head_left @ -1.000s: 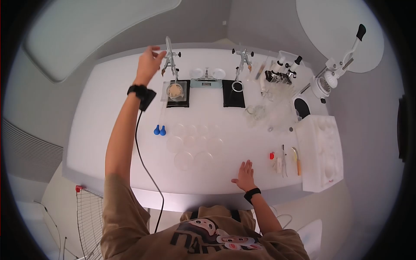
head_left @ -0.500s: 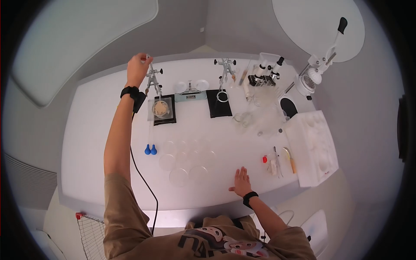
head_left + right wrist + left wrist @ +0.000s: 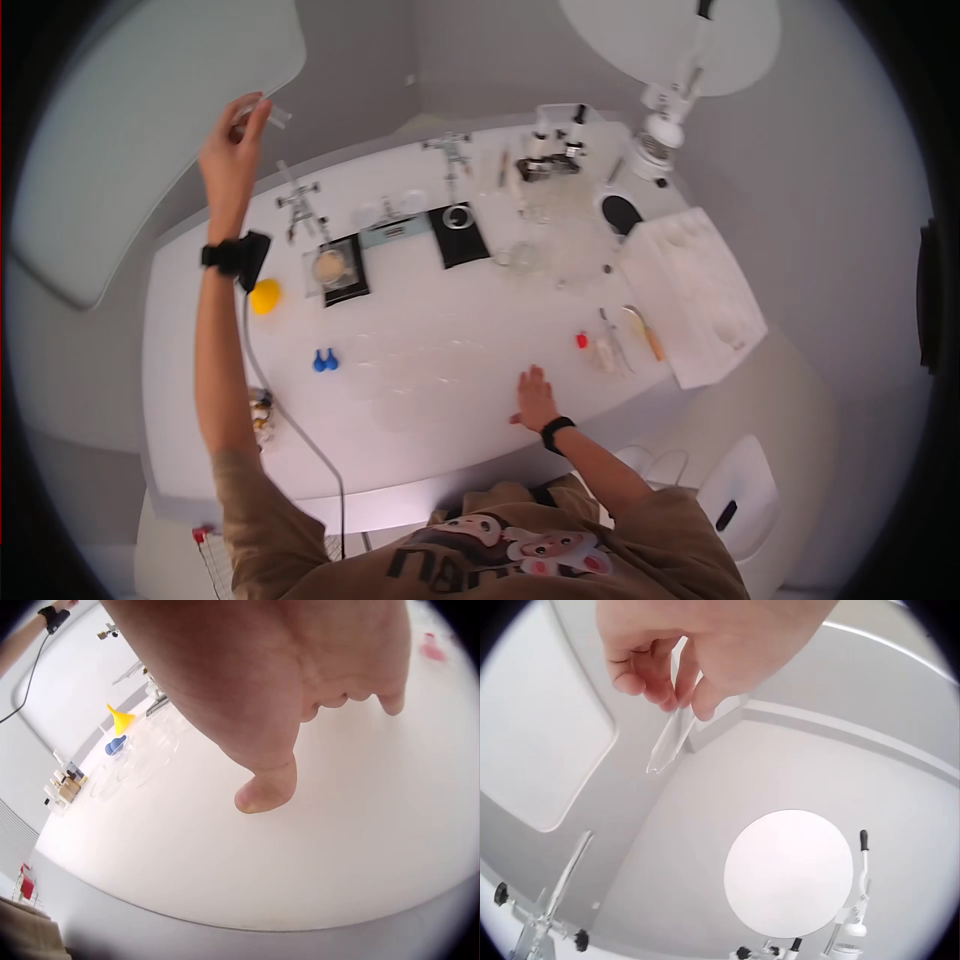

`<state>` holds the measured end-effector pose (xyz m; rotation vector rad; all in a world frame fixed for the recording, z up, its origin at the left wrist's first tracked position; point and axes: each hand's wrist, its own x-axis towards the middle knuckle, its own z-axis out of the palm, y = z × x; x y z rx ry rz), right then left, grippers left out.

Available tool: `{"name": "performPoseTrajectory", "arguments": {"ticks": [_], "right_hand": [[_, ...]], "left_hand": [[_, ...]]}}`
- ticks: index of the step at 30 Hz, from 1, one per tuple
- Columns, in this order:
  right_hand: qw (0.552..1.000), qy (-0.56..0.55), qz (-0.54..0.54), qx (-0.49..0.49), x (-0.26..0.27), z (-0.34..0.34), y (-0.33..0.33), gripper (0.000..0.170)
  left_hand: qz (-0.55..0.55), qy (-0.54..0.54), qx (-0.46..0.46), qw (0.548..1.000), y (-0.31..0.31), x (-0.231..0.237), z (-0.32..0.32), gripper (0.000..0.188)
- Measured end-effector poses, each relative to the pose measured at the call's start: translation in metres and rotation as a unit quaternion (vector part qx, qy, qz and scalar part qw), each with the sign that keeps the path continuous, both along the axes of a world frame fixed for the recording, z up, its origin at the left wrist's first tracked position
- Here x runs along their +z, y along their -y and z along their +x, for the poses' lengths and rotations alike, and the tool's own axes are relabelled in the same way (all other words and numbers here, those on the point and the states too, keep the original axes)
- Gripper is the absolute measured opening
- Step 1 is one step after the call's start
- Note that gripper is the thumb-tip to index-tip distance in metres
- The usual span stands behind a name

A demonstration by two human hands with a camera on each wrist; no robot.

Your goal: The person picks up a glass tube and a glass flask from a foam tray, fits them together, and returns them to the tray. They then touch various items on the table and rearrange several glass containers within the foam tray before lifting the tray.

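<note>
My left hand (image 3: 232, 150) is raised past the table's far left side. Its thumb and fingers pinch a clear test tube (image 3: 669, 742), whose open end points down in the left wrist view; its other end is partly hidden by the fingers. Below and to the right of that hand is a metal stand (image 3: 300, 205) with clamps, its rod top bare. The stand's black base bears a gauze and a round dish of pale material (image 3: 330, 267). My right hand (image 3: 536, 398) rests on the near tabletop, fingers spread, holding nothing.
Blue rubber bulbs (image 3: 325, 360) and a yellow funnel (image 3: 264, 296) are on the left. Glass dishes (image 3: 142, 754) lie mid-table. A balance (image 3: 394, 232), second stand (image 3: 457, 215) and microscopes (image 3: 550, 155) line the back. Right stands a white foam box (image 3: 695, 295). A cable (image 3: 300, 435) trails from the left wrist.
My left hand went to the top of the left stand, then moved up and left away from it with the test tube. The head view has turned; the right hand stays on the table.
</note>
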<state>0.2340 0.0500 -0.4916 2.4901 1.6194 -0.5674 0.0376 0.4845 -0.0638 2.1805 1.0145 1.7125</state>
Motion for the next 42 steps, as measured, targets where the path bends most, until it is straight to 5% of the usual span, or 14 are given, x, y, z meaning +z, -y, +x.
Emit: {"name": "performPoseTrajectory", "arguments": {"ticks": [4, 7, 11, 12, 13, 15, 16, 19, 22, 31, 33, 36, 38, 42], "right_hand": [[1.000, 0.003, -0.006, -0.005, 0.001, -0.003, -0.004, 0.121], [1.000, 0.001, 0.012, -0.020, 0.005, -0.005, -0.004, 0.122], [0.999, -0.036, 0.017, 0.011, 0.013, 0.004, 0.004, 0.106], [0.998, -0.039, 0.056, 0.017, 0.018, 0.009, 0.006, 0.076], [0.997, -0.039, 0.058, 0.014, 0.023, 0.024, 0.007, 0.076], [0.955, -0.294, -0.019, -0.029, 0.078, 0.055, 0.013, 0.045], [0.951, -0.287, 0.117, -0.015, 0.079, 0.072, 0.029, 0.033], [0.905, -0.310, 0.290, -0.027, 0.141, 0.143, 0.067, 0.020], [0.772, -0.531, 0.297, -0.185, 0.217, 0.235, 0.113, 0.025], [0.665, -0.638, 0.254, -0.295, 0.289, 0.443, 0.207, 0.053], [0.671, -0.640, 0.244, -0.284, 0.291, 0.461, 0.215, 0.051], [0.658, -0.659, 0.232, -0.282, 0.288, 0.488, 0.224, 0.050], [0.718, -0.606, 0.206, -0.272, 0.289, 0.501, 0.226, 0.037], [0.726, -0.622, 0.160, -0.246, 0.296, 0.524, 0.220, 0.028]], "left_hand": [[-0.161, -0.052, -0.200, 0.965, 0.098, 0.020, 0.032, 0.037], [-0.288, 0.024, -0.392, 0.874, 0.159, 0.010, 0.064, 0.042], [-0.411, 0.016, -0.500, 0.762, 0.237, -0.015, 0.118, 0.045], [-0.408, 0.011, -0.504, 0.761, 0.252, -0.021, 0.132, 0.045], [-0.429, -0.006, -0.522, 0.738, 0.266, -0.027, 0.145, 0.046], [-0.454, -0.027, -0.535, 0.712, 0.292, -0.043, 0.170, 0.047], [-0.460, -0.047, -0.536, 0.706, 0.304, -0.052, 0.184, 0.045], [-0.452, -0.119, -0.546, 0.695, 0.335, -0.074, 0.228, 0.038], [-0.426, -0.223, -0.578, 0.659, 0.374, -0.092, 0.288, 0.038], [-0.398, -0.258, -0.580, 0.663, 0.468, -0.125, 0.476, 0.035], [-0.479, -0.225, -0.589, 0.611, 0.480, -0.135, 0.493, 0.035], [-0.471, -0.242, -0.579, 0.620, 0.497, -0.145, 0.508, 0.032], [-0.464, -0.242, -0.584, 0.620, 0.505, -0.155, 0.515, 0.029], [-0.493, -0.229, -0.557, 0.628, 0.511, -0.165, 0.523, 0.029]]}}
